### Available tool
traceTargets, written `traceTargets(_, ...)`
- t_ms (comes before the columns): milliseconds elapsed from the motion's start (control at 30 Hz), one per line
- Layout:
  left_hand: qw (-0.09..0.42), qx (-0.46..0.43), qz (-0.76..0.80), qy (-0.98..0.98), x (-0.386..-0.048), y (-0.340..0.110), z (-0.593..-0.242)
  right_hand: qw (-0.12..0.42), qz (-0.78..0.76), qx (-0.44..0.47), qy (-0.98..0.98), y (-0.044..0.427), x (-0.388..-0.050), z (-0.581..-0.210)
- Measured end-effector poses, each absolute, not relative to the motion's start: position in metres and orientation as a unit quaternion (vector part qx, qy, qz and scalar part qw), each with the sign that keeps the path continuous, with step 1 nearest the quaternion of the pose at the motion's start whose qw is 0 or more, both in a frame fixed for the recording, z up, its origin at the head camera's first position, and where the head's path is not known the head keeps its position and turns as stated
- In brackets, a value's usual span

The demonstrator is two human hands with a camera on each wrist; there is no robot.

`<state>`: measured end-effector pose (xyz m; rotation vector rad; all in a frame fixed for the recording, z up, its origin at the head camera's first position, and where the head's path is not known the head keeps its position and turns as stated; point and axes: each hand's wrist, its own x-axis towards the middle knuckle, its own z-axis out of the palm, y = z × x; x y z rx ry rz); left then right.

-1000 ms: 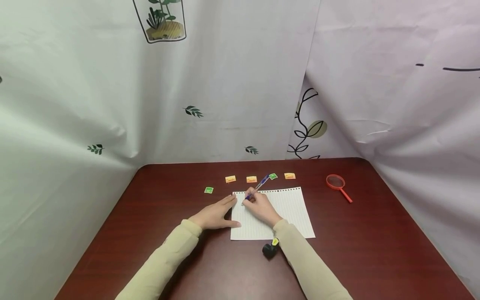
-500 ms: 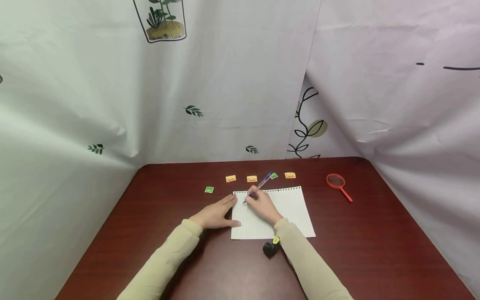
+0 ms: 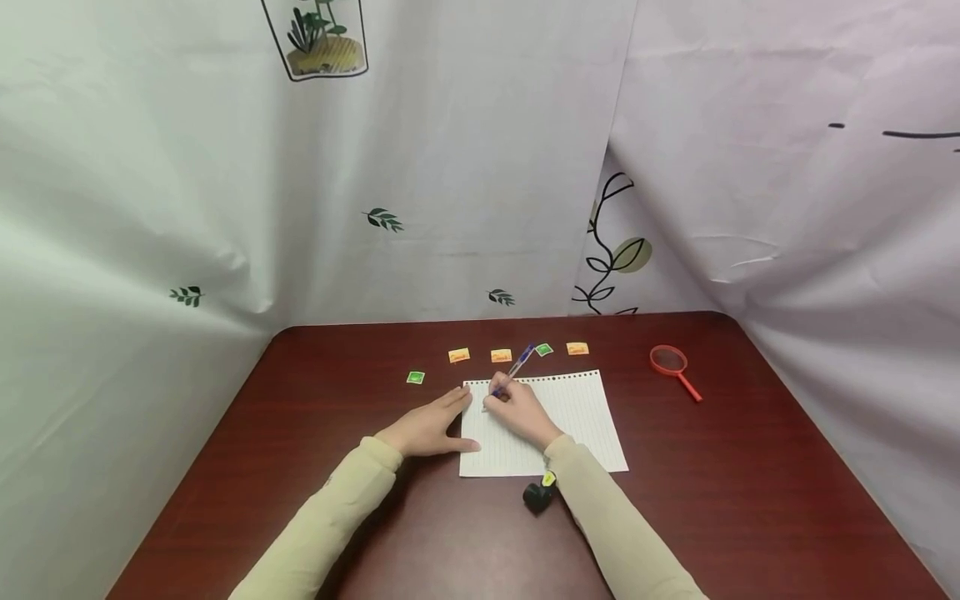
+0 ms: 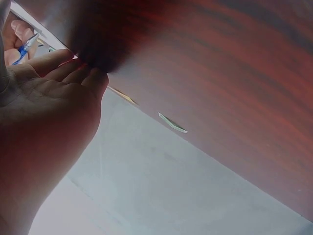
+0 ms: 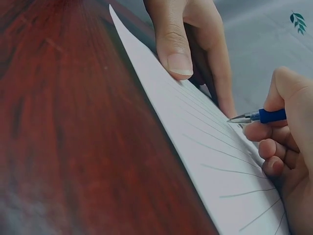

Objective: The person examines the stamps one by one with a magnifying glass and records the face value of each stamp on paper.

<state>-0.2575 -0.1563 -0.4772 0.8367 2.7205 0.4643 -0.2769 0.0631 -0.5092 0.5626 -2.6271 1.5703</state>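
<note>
A sheet of lined paper [image 3: 555, 425] with punched holes along its far edge lies on the dark red table. My right hand [image 3: 522, 414] pinches a blue pen [image 3: 521, 360] over the paper's upper left part. In the right wrist view the tip of the pen [image 5: 266, 115] is at or just above the lined surface; contact cannot be told. My left hand [image 3: 426, 427] rests flat at the paper's left edge, fingers straight, its thumb [image 5: 179, 63] lying on the sheet. The left wrist view shows that palm [image 4: 54, 103] from below.
Beyond the paper lie orange stickers [image 3: 459, 356] and green stickers [image 3: 416, 377]. A red magnifying glass [image 3: 669, 360] is at the right. A black object [image 3: 537, 497] with a yellow tag hangs by the right cuff. Pale printed cloth [image 3: 450, 167] encloses the table [image 3: 750, 483].
The pen and the right fingers shift slightly, up and to the right half a second ago, then back to the left now. The left hand stays in place on the paper.
</note>
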Motion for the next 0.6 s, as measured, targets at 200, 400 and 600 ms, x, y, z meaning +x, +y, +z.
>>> traceTargets(200, 0.127, 0.294, 0.157, 0.934, -0.2589, -0.1560, -0.4760, 0.021, 0.512, 0.166, -0.843, 0.0629, -0.2766, -0.5077)
traceTargets(400, 0.122, 0.298, 0.159, 0.933, -0.2593, -0.1562, -0.4769, 0.023, 0.509, 0.157, -0.846, 0.0621, -0.2764, -0.5070)
traceTargets(600, 0.123, 0.295, 0.155, 0.935, -0.2588, -0.1562, -0.4765, 0.017, 0.508, 0.162, -0.846, 0.0622, -0.2767, -0.5075)
